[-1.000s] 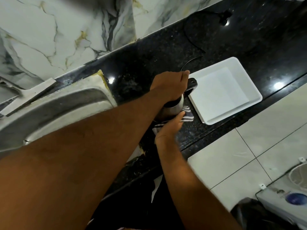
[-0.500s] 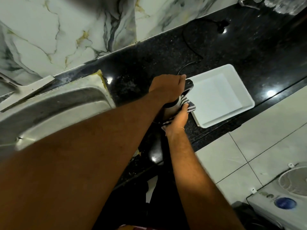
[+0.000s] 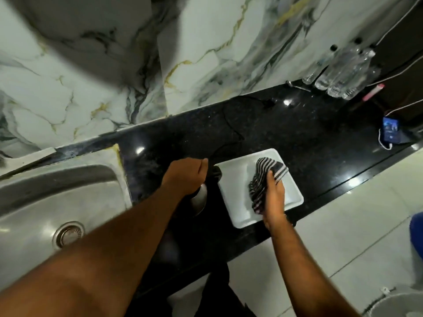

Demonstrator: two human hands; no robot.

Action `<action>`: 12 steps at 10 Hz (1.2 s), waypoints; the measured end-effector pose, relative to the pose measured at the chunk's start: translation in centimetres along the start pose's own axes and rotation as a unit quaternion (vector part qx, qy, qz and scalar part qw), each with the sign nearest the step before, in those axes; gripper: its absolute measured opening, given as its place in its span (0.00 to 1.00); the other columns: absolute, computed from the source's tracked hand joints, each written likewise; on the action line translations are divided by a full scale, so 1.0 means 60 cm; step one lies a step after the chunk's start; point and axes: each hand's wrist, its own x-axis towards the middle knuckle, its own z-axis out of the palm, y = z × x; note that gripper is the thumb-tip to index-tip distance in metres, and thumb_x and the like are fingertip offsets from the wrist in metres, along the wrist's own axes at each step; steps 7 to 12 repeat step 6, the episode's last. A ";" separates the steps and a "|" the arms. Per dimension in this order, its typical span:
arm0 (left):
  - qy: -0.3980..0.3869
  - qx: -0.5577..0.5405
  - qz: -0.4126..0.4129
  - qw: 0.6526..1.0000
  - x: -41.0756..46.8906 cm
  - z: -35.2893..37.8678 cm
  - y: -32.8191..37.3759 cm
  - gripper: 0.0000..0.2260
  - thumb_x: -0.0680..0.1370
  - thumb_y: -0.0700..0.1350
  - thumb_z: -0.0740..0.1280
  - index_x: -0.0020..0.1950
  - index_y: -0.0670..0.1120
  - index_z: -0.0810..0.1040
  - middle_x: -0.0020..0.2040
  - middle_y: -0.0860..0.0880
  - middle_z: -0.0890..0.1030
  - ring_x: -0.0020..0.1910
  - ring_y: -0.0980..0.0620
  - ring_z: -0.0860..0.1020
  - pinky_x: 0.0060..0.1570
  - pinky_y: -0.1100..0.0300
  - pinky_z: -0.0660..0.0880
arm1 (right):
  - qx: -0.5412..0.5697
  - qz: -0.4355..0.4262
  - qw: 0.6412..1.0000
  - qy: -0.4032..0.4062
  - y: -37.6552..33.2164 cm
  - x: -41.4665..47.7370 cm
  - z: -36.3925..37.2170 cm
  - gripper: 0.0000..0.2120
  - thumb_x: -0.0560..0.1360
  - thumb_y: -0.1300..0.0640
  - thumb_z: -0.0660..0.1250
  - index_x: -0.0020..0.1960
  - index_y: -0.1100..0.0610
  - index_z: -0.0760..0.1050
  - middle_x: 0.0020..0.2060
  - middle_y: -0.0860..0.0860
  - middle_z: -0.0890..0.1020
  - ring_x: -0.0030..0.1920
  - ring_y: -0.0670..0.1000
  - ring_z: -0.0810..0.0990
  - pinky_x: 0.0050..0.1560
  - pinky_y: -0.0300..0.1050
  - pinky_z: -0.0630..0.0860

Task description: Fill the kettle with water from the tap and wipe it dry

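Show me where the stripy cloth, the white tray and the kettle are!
stripy cloth (image 3: 263,177): head view, on the bunched striped middle.
white tray (image 3: 235,179): head view, on a bare part of its floor.
kettle (image 3: 199,200): head view, on its shiny metal side below the left hand.

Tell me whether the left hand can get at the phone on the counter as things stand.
Probably not. The left hand is closed on the kettle beside the sink, and the phone lies far along the counter, past the white tray.
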 end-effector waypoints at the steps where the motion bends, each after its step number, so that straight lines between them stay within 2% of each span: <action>1: -0.009 -0.001 -0.037 0.999 0.000 -0.001 -0.002 0.28 0.86 0.59 0.49 0.40 0.46 0.81 0.38 0.45 0.84 0.39 0.39 0.83 0.43 0.49 0.74 | -0.231 -0.084 0.966 -0.080 0.020 0.079 -0.021 0.15 0.89 0.57 0.67 0.75 0.57 0.78 0.64 0.53 0.87 0.65 0.54 0.84 0.70 0.59 0.77; 2: 0.005 0.009 -0.048 0.999 -0.001 -0.001 -0.002 0.29 0.84 0.62 0.47 0.40 0.48 0.80 0.39 0.46 0.84 0.39 0.40 0.83 0.43 0.47 0.78 | -0.493 -0.225 0.790 -0.288 0.073 0.137 -0.042 0.26 0.86 0.61 0.71 0.83 0.56 0.72 0.85 0.58 0.68 0.87 0.61 0.62 0.86 0.63 0.57; 3: 0.018 0.053 -0.033 0.998 -0.002 -0.005 -0.002 0.28 0.85 0.61 0.47 0.39 0.47 0.77 0.40 0.44 0.85 0.40 0.36 0.83 0.40 0.48 0.74 | -0.617 -0.171 0.650 -0.410 0.094 0.154 -0.058 0.32 0.84 0.46 0.72 0.85 0.38 0.65 0.90 0.47 0.50 0.90 0.55 0.43 0.88 0.60 0.42; 4: 0.013 0.072 -0.006 0.997 -0.009 -0.011 0.011 0.26 0.86 0.58 0.48 0.37 0.48 0.74 0.38 0.44 0.84 0.39 0.36 0.83 0.39 0.47 0.76 | -0.604 -0.147 0.654 -0.431 0.088 0.159 -0.054 0.28 0.86 0.43 0.70 0.83 0.37 0.67 0.90 0.47 0.50 0.90 0.55 0.42 0.88 0.60 0.40; 5: 0.028 0.123 0.008 0.992 -0.019 -0.041 0.026 0.24 0.87 0.56 0.49 0.48 0.49 0.81 0.47 0.46 0.86 0.47 0.38 0.84 0.48 0.46 0.78 | -0.605 -0.170 0.680 -0.377 0.067 0.145 -0.030 0.25 0.87 0.43 0.67 0.83 0.39 0.70 0.90 0.47 0.52 0.90 0.54 0.45 0.88 0.58 0.43; 6: 0.055 0.152 -0.049 0.986 -0.052 -0.024 0.035 0.25 0.88 0.58 0.48 0.77 0.52 0.74 0.70 0.48 0.81 0.70 0.43 0.77 0.73 0.44 0.68 | -0.570 -0.267 0.717 -0.299 0.038 0.116 0.031 0.30 0.88 0.42 0.65 0.87 0.44 0.62 0.89 0.45 0.52 0.90 0.55 0.48 0.87 0.61 0.47; 12: 0.055 0.152 -0.049 0.986 -0.052 -0.024 0.035 0.25 0.88 0.58 0.48 0.77 0.52 0.74 0.70 0.48 0.81 0.70 0.43 0.77 0.73 0.44 0.68 | -0.570 -0.267 0.717 -0.299 0.038 0.116 0.031 0.30 0.88 0.42 0.65 0.87 0.44 0.62 0.89 0.45 0.52 0.90 0.55 0.48 0.87 0.61 0.47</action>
